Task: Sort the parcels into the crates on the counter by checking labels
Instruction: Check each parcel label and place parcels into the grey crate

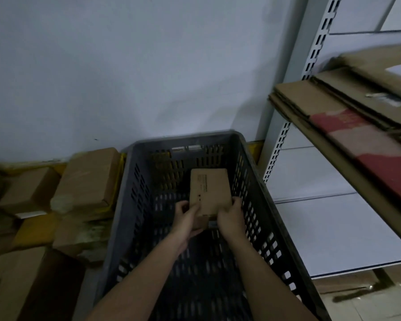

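A small brown cardboard parcel (209, 191) with printed text on its top face sits low inside a dark grey slotted plastic crate (139, 181). My left hand (187, 216) grips the parcel's near left corner. Its near right corner is held by my right hand (232, 216). Both forearms reach down into the crate from the bottom of the view. The crate's floor around the parcel looks bare. The label text is too small to read.
Several brown cardboard parcels (88, 179) are piled to the left of the crate against the wall. A white metal shelving unit (285, 126) stands to the right, with flattened cardboard boxes (347, 117) lying on a shelf above the crate's right side.
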`<state>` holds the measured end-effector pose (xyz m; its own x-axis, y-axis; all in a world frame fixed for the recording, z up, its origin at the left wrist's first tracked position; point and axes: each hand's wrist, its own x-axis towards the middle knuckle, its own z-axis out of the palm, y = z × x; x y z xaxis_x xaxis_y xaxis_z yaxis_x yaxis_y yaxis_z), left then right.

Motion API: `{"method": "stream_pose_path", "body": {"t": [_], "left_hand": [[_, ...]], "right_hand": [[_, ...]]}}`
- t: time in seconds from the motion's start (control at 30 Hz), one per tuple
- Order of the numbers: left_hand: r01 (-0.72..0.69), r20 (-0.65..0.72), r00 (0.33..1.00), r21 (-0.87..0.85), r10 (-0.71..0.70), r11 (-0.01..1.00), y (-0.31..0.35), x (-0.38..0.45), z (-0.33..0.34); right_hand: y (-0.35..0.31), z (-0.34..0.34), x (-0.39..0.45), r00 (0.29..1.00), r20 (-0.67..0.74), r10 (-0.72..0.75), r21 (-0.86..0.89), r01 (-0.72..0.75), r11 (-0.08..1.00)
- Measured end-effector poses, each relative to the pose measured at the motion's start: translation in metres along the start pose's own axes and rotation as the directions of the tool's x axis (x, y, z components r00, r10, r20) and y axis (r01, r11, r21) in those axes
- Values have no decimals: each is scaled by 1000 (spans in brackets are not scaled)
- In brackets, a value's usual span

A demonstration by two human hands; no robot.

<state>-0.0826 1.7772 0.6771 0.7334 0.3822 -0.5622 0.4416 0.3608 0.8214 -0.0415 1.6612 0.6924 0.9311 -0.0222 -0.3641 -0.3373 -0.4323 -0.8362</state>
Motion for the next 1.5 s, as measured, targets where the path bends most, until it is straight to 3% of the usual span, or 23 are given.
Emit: {"method": "stream_pose_path", "body": {"t": [0.1,0.23,0.33,0.53,0.7,0.8,0.93,1.03,1.17,1.23,1.33,1.5], "left_hand": [[-88,44,995,-16,89,996,7,-8,-1],[-212,58,975,-50,215,976,23,-13,-3],[-275,73,957,-75,280,959,42,-15,-7],[-343,161,927,1,339,939,54,-35,-19],[-449,186,890,210,416,868,78,-72,-58],[-578,88,805,336,586,744,100,-94,-104],[-689,-146,608,391,780,610,105,-124,-181],[-619,-266,560,495,785,610,72,-142,-246],[-346,-306,659,687,687,639,10,-156,-335],[-149,-256,715,853,650,500,-16,-157,-372],[105,-278,795,939,539,328,-51,-161,-413],[119,-260,799,952,542,281,-79,-164,-427]], "right_hand": [[-9,4,-9,977,-79,-196,-98,188,977],[-26,6,-25,909,-17,-417,-275,397,876],[-35,4,-29,913,13,-408,-300,393,869],[-42,-3,-31,946,38,-322,-96,324,941],[-58,1,-49,921,56,-386,7,387,922],[-71,6,-65,893,86,-442,57,438,897],[-91,25,-100,831,179,-527,106,516,850],[-111,56,-138,764,284,-579,159,558,815],[-132,107,-193,670,362,-648,112,659,744],[-135,132,-217,651,359,-669,45,704,709],[-127,172,-254,682,380,-625,-24,682,731],[-93,222,-297,735,376,-565,-165,653,739]]}}
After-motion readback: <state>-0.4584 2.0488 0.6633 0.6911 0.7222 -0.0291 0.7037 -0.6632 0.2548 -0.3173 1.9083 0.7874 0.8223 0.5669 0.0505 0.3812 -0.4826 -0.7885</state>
